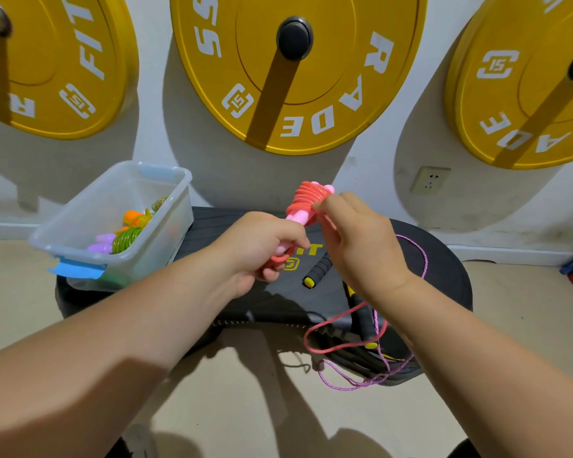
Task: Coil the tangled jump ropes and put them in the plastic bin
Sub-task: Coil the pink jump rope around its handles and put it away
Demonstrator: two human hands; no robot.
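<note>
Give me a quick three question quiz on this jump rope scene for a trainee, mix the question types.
1. Multiple choice: what colour is the rope held by the left hand and right hand? A pink, B green, C black.
2. True or false: the plastic bin already holds a green coiled rope.
3. Fill in: the loose purple cord trails on the person's ____ side.
Key: 1 A; 2 true; 3 right.
</note>
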